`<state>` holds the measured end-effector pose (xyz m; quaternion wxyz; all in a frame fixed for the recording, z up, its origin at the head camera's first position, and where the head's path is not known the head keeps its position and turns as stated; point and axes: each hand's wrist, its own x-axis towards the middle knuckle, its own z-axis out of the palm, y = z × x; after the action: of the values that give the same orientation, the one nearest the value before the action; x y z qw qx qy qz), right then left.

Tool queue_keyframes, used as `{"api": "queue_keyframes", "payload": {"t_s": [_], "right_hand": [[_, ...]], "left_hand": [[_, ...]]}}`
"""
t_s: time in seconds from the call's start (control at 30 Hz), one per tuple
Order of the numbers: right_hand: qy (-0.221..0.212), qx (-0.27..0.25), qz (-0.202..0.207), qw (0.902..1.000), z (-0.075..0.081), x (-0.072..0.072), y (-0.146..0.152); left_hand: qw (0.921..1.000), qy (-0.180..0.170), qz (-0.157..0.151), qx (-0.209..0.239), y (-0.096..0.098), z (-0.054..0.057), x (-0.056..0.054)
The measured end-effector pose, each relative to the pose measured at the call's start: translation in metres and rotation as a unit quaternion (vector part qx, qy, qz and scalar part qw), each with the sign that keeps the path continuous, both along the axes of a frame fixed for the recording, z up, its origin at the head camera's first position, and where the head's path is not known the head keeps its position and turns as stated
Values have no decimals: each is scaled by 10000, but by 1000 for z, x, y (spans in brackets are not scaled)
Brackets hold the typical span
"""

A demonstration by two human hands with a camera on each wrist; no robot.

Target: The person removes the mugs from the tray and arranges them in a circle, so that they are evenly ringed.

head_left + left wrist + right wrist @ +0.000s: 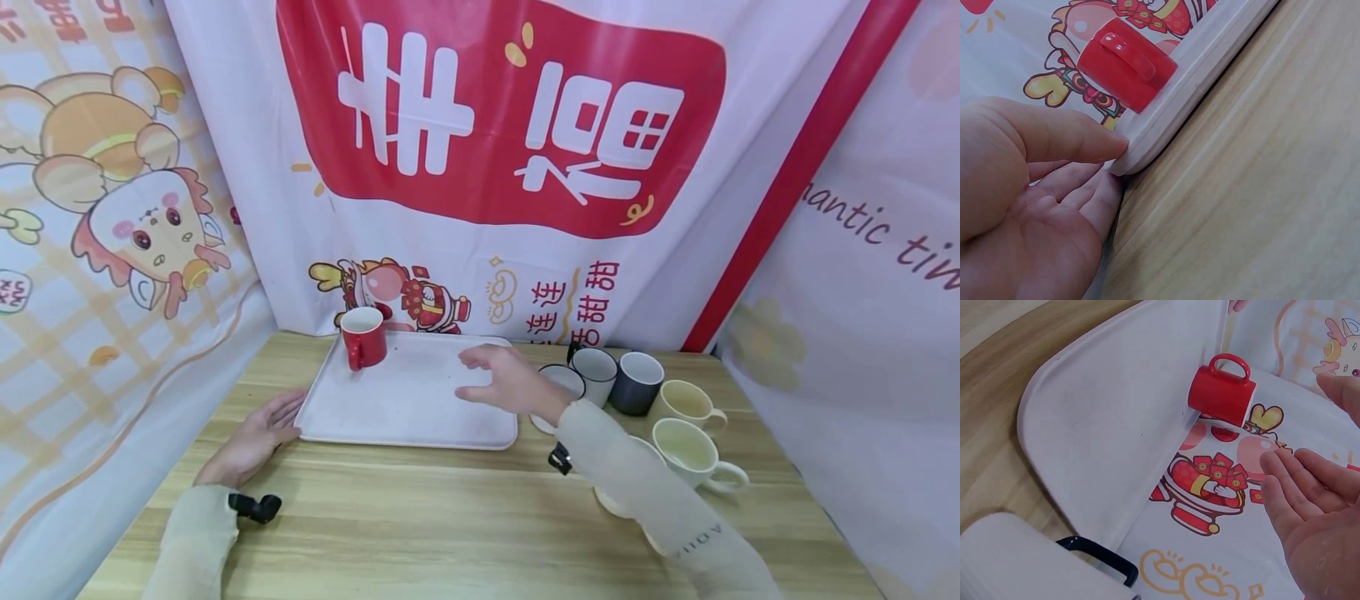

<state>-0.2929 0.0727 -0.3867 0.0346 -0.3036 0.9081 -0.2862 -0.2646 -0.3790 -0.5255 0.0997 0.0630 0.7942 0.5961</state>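
A red mug [365,340] with a white inside stands upright at the back left of a white rectangular tray [405,408]. My left hand [251,440] lies at the tray's left side. Its fingers are fairly straight along the edge, and in the left wrist view the thumb [1100,142] touches the tray's front corner. Over the right part of the tray hovers my right hand [510,382], thumb and fingers spread apart with nothing between them. In the right wrist view the red mug [1222,394] is away from that hand's fingertips.
Right of the tray several mugs stand close together: white ones with dark rims [596,371], a dark grey one [637,385], and cream ones [686,446]. My right sleeve [637,475] partly covers others. Printed cloths [480,275] hang behind and at both sides of the wooden table [420,525].
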Motion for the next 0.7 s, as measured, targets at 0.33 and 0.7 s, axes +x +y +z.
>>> {"api": "queue_keyframes", "payload": {"t_s": [0.33,0.7], "right_hand": [[-414,-957,-331,9940,-36,-30,-45],[-903,-1650,-608,9803,-72,-46,-101]], "left_hand": [[9999,100,-32,118,-4,-1,1],[10000,7,0,64,-2,0,1]]}}
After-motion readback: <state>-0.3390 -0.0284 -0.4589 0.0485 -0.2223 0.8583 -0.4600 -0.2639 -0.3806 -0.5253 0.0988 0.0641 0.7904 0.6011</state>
